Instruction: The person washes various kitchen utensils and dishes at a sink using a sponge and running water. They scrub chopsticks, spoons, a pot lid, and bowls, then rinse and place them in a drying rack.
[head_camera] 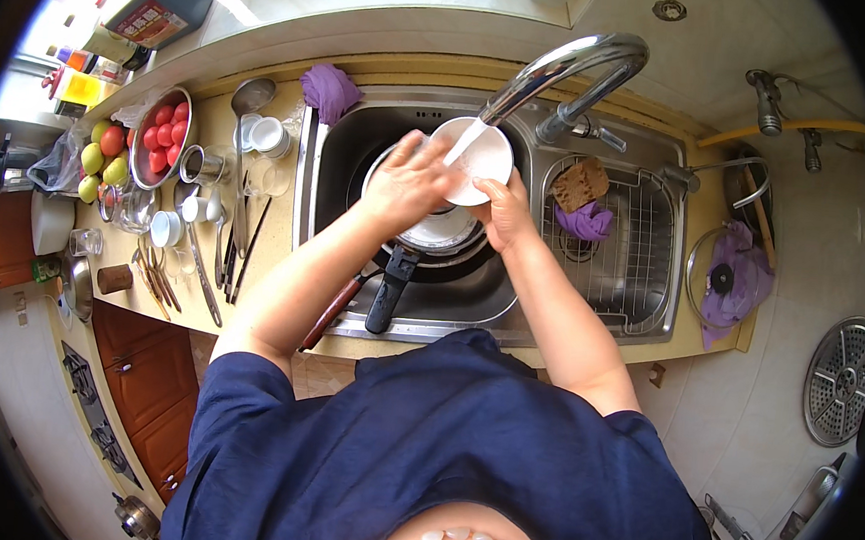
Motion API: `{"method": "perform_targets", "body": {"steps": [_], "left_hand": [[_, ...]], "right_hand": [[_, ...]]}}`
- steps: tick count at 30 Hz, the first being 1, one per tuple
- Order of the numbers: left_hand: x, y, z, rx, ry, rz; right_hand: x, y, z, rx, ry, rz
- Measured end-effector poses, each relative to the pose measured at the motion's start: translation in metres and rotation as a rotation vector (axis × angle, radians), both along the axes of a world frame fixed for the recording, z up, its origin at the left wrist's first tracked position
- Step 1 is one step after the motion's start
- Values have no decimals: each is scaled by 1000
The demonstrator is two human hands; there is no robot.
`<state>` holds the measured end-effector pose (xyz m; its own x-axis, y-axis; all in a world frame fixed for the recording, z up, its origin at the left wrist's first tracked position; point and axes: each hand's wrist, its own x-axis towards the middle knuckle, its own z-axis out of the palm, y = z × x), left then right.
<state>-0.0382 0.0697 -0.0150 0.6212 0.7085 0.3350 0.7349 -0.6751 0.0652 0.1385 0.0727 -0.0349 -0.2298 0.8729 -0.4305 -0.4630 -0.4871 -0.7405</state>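
My right hand (507,211) grips the lower right rim of a white bowl (485,157), tilted under the chrome faucet (548,71). Water runs from the spout into the bowl. Over the bowl's left side is my left hand (412,182), slightly blurred, its fingers extended; whether they touch the bowl is unclear. Below both hands, white dishes (439,229) sit in a pan whose black handle (390,290) rests across the front of the left sink basin (468,302). Beside it lies a reddish-brown handle (335,312). My hands partly hide the dishes.
The right basin holds a wire rack (629,261), a brown scouring pad (580,184) and a purple cloth (585,220). On the left counter are a metal bowl of tomatoes (165,137), a ladle (253,96), small cups (269,136), chopsticks (252,250) and spoons. A glass lid (703,270) stands right.
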Motion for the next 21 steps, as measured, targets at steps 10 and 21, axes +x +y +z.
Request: {"method": "perform_targets", "body": {"steps": [10, 21], "left_hand": [[26, -13, -12, -270, -222, -13], [21, -15, -7, -159, -193, -73]], "right_hand": [[15, 9, -17, -105, -79, 56], [9, 5, -7, -216, -143, 11]]}}
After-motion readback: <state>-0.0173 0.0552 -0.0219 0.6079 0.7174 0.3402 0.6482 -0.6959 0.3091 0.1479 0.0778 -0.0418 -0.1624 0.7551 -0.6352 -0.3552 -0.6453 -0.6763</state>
